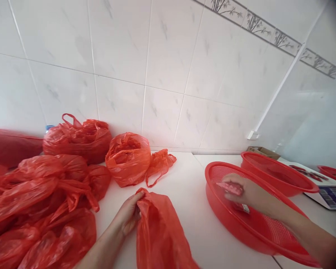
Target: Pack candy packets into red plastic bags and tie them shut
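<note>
My left hand (130,215) is closed on the rim of a thin red plastic bag (161,228), which hangs partly open over the white table. Over on the right, my right hand (239,188) reaches inside a red plastic colander basket (221,224). Its fingers are wrapped round a small pink, shiny packet (231,187), whose contents I cannot make out. Just below that hand lies a small item with a white label (245,208), partly hidden in the basket.
Filled and crumpled red plastic bags (42,194) are heaped at the left, with a round bag (127,158) beside them. Behind my basket stands a second red basket (277,172). A digital scale (329,196) with dark items sits at the far right. A tiled wall (123,74) bounds the back.
</note>
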Tool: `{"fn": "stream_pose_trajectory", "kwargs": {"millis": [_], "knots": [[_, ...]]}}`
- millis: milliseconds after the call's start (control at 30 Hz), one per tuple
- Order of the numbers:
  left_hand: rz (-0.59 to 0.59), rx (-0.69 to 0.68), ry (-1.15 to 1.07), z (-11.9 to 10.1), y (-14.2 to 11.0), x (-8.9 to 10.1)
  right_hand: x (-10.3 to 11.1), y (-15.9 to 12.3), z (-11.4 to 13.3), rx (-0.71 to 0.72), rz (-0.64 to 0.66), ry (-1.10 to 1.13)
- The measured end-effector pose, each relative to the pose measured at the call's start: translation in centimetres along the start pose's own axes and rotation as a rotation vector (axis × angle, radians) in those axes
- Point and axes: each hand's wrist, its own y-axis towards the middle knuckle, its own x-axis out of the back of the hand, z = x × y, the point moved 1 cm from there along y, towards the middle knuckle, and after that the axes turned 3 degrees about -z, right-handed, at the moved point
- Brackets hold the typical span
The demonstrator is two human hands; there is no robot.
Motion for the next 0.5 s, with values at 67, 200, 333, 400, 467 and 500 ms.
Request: {"fn": "stream_pose_trajectory", "kwargs": {"millis": [67, 200, 333, 400, 467, 500], "knots": [[-0.003, -0.018, 0.024, 0.3, 0.0, -0.1, -0.4, -0.7, 2.8, 0.010, 0.150, 0.163], [0.033, -0.038, 0.062, 0.5, -0.2, -0.6, -2.0, -1.9, 8.6, 0.067, 0.410, 0.523], [0.091, -0.036, 0.092, 0.2, -0.5, -1.0, -5.2, -1.6, 11.4, 0.074, 0.646, 0.686], [0.115, -0.035, 0.103, 0.0, -0.7, -1.1, -7.7, -0.9, 10.7, 0.058, 0.702, 0.669], [0.138, -0.036, 0.115, -0.3, -1.0, -1.3, -10.2, 0.0, 9.0, 0.001, 0.704, 0.612], [0.148, -0.037, 0.121, -0.4, -1.2, -1.3, -11.2, 0.4, 8.0, -0.030, 0.676, 0.565]]}}
